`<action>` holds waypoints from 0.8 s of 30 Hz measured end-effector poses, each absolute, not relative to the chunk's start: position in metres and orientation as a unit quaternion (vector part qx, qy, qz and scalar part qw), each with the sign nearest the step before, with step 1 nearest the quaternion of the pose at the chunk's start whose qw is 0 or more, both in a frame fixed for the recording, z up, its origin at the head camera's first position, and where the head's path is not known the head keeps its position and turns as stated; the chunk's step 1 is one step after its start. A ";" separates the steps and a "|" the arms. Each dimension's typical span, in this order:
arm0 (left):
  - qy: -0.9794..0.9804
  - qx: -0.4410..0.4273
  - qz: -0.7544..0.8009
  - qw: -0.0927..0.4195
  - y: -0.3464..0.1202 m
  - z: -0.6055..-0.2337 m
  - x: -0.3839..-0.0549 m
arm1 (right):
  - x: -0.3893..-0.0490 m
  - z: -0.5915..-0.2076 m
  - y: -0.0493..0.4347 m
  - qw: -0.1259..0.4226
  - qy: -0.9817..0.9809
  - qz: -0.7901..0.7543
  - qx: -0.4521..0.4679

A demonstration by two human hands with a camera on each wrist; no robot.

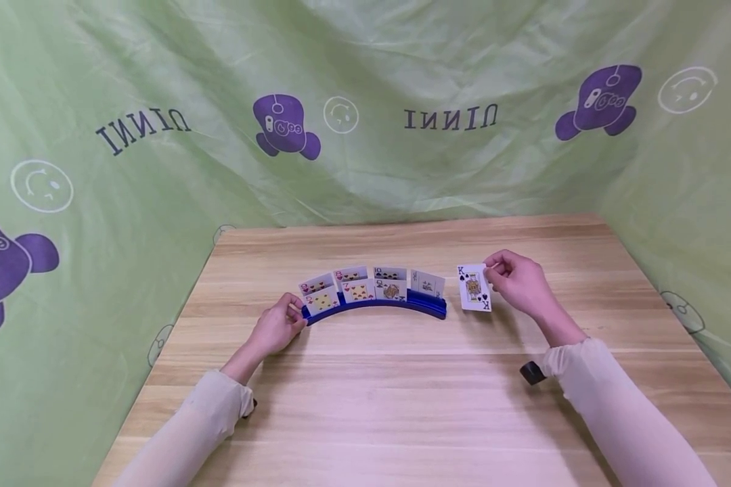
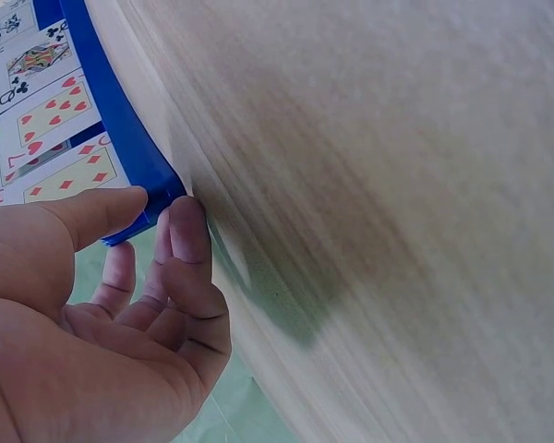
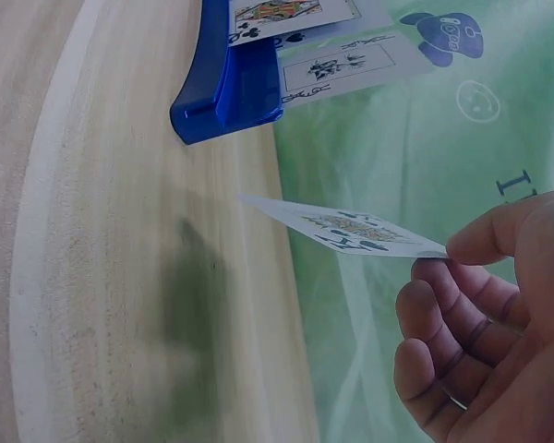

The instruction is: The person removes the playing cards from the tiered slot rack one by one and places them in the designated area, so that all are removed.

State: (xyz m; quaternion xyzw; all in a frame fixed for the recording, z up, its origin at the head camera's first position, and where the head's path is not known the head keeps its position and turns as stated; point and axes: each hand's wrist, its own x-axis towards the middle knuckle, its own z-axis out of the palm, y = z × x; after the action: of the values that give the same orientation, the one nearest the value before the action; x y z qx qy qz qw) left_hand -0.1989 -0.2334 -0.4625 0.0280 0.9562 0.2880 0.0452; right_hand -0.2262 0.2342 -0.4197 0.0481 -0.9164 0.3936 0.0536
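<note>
A curved blue card holder (image 1: 374, 302) stands on the table with playing cards upright in two rows. Its front row shows a diamond card (image 2: 78, 177), a seven of hearts (image 1: 359, 291) and a queen of clubs (image 1: 391, 291). Behind them stand several more, with a joker (image 1: 428, 283) at the right end. My left hand (image 1: 275, 326) pinches the holder's left end between thumb and fingers. To the right of the holder, my right hand (image 1: 516, 283) pinches a king of spades (image 1: 474, 288) by its edge, held above the table with its face toward me.
The wooden table (image 1: 365, 392) reaches back to a green cloth (image 1: 365, 169) printed with purple figures, which hangs behind it and at both sides. A black wrist device (image 1: 532, 373) sits below the right sleeve.
</note>
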 end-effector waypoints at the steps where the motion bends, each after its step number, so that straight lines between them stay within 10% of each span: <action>1: 0.956 0.028 0.289 0.046 -0.234 -0.463 -0.199 | -0.228 -0.420 0.234 0.051 -0.916 0.394 0.047; 24: 0.957 0.035 0.286 0.040 -0.235 -0.465 -0.199 | -0.272 -0.427 0.232 0.000 -0.919 0.393 0.022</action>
State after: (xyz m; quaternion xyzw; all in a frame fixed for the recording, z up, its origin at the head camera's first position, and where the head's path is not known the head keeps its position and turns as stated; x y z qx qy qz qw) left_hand -0.1992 -0.2349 -0.4651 0.0346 0.9568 0.2858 0.0401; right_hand -0.2719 0.2321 -0.4275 0.0225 -0.9192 0.3932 -0.0004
